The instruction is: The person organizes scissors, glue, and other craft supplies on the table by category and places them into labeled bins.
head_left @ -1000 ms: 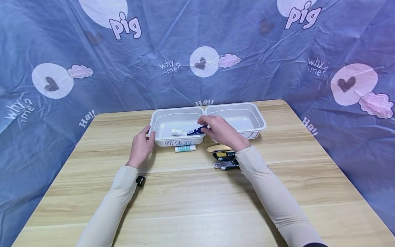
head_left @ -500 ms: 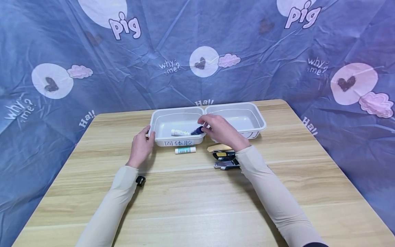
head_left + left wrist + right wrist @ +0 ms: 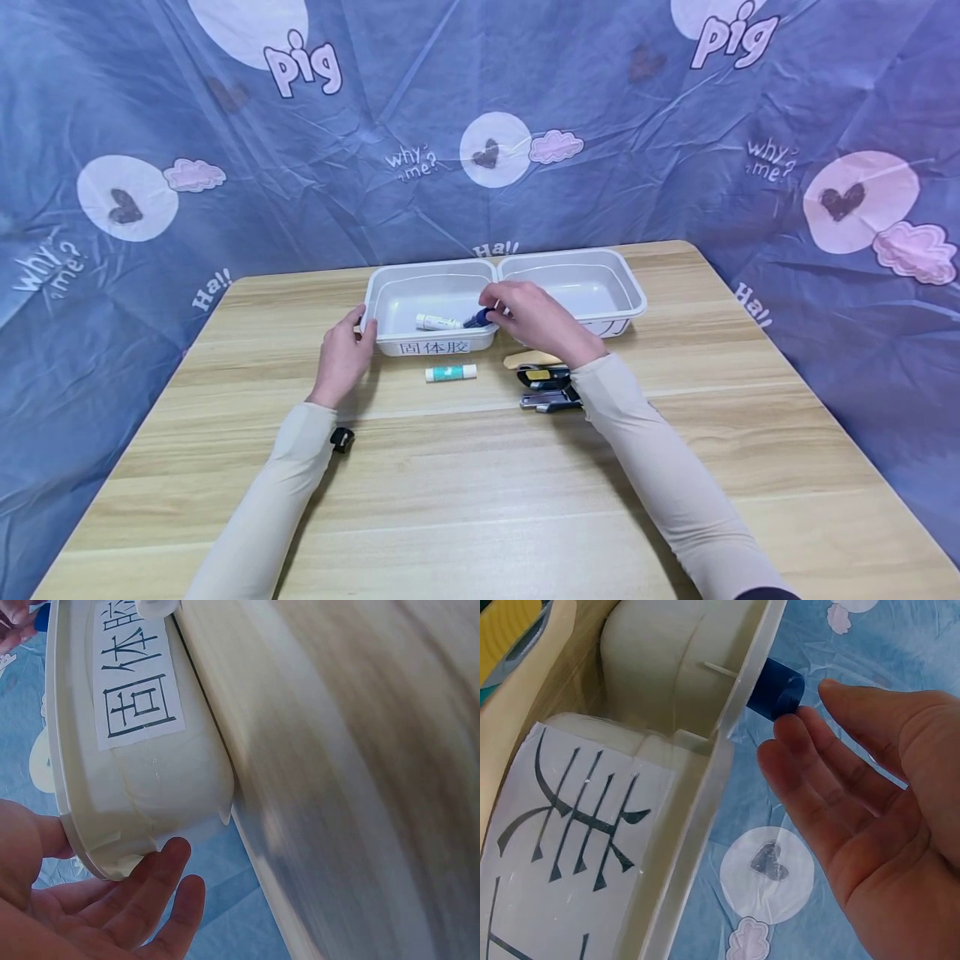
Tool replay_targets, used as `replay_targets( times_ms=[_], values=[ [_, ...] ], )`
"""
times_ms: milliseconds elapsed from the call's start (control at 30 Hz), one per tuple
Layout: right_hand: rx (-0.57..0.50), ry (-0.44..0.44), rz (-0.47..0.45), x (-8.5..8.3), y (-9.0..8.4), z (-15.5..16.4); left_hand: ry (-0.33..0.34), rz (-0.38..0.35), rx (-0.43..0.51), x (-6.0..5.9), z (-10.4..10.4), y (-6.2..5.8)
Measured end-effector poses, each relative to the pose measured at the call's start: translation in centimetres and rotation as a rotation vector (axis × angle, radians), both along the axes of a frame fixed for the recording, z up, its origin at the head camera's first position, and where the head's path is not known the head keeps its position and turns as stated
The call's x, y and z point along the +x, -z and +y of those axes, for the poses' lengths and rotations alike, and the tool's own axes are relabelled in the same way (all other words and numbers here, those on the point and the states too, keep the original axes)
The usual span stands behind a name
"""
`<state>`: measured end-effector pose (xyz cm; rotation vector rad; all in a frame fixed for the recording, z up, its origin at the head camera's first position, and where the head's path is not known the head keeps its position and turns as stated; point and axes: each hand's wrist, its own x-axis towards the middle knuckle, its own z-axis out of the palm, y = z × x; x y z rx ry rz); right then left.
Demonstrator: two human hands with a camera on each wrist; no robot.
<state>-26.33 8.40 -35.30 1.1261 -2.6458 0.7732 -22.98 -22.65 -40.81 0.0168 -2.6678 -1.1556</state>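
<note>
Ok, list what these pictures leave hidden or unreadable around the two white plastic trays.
- Head view: dark metal tools partly hidden under the right sleeve.
- Head view: right white plastic tray, label hidden by right hand.
- Right wrist view: blue-capped glue stick, body hidden by tray rim.
- Left wrist view: wooden table blurred.

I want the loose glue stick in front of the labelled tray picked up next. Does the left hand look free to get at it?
Probably yes. The left hand only rests open against the labelled tray, and the glue stick lies on bare table just beside it, nothing between.
</note>
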Motion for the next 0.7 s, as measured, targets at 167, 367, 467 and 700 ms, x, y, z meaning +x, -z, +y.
replay_targets(
  times_ms=[167, 367, 467, 700],
  values=[
    [0.020, 0.001, -0.024, -0.06, 0.16, -0.07, 0.001, -0.005, 0.001, 0.00, 0.01, 0.00],
    [0.046, -0.003, -0.058, 0.08, 0.31, -0.33, 0.005, -0.007, 0.007, 0.10, 0.00, -0.08],
    [0.064, -0.008, -0.081, 0.20, 0.47, -0.54, 0.002, -0.011, 0.005, 0.19, 0.01, -0.10],
    [0.091, -0.005, -0.071, 0.40, 0.67, -0.77, -0.011, -0.012, 0.002, 0.21, 0.05, -0.07]
  ],
)
